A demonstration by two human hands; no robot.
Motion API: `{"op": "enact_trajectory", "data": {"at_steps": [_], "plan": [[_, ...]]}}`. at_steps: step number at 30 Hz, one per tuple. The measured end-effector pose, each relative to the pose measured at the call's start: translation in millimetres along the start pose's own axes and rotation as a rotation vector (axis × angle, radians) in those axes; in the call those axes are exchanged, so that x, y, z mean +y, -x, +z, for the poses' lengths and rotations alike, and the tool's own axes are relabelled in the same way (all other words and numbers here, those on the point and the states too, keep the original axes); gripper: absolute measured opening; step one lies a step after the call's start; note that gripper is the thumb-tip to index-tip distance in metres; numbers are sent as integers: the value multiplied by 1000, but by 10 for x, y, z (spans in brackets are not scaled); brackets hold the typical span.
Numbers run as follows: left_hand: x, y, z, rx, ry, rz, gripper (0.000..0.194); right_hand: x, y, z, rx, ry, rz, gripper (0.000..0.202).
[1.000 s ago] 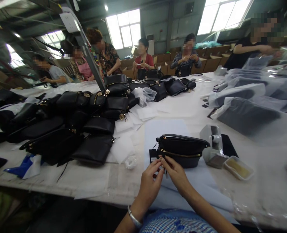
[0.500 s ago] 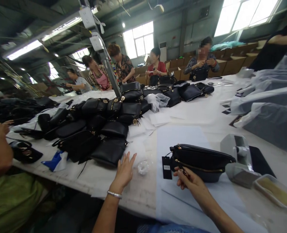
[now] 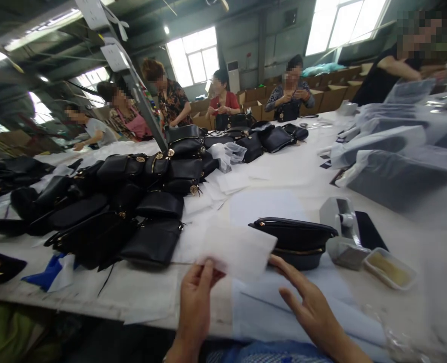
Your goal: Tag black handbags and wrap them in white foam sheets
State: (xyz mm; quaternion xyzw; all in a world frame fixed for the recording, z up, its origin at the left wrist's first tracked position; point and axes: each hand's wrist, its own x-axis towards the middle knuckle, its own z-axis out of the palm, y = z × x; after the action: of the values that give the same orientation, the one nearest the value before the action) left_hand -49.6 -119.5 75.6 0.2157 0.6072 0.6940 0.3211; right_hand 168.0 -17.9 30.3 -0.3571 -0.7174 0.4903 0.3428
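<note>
My left hand [image 3: 198, 287] pinches the near edge of a thin white sheet [image 3: 242, 247] between thumb and fingers, holding it above the table. The sheet's right end overlaps a black handbag [image 3: 295, 237] with a gold zip and hides its left part. Close to the sheet's right corner is my right hand [image 3: 302, 292], thumb and fingers apart, with nothing gripped. The handbag lies on a pale blue-white sheet [image 3: 253, 312]. Left of my hands, several black bags [image 3: 151, 242] are heaped together.
A grey tape dispenser [image 3: 342, 227] and a shallow plastic tub [image 3: 389, 269] stand right of the handbag. Bags in translucent wrapping [image 3: 400, 176] lie at the far right. A metal post [image 3: 140, 85] rises behind the heap. Several co-workers are along the far side.
My left hand has taken up the thin white sheet and brought it toward the handbag. My right hand has let go of the handbag's zip area and opened. The view has swung right.
</note>
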Motion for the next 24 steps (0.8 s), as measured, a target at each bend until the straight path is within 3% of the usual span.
{"op": "enact_trajectory", "data": {"at_steps": [3, 6, 10, 13, 18, 24], "plan": [[-268, 228, 278, -296, -54, -162, 33, -158, 140, -155, -22, -52, 139, 62], [-469, 158, 430, -489, -188, -27, 35, -127, 215, -349, 108, 98, 355, 45], [-639, -170, 626, -330, -444, 302, 39, 76, 277, -643, 176, 199, 433, 38], [-753, -333, 770, -268, -582, 374, 47, 162, 315, -766, 141, 197, 405, 40], [-779, -355, 790, -292, -558, 307, 32, 181, 282, -674, 86, 87, 368, 41], [-592, -150, 677, -348, -452, 142, 30, 252, -10, -306, -19, -133, 343, 42]]}}
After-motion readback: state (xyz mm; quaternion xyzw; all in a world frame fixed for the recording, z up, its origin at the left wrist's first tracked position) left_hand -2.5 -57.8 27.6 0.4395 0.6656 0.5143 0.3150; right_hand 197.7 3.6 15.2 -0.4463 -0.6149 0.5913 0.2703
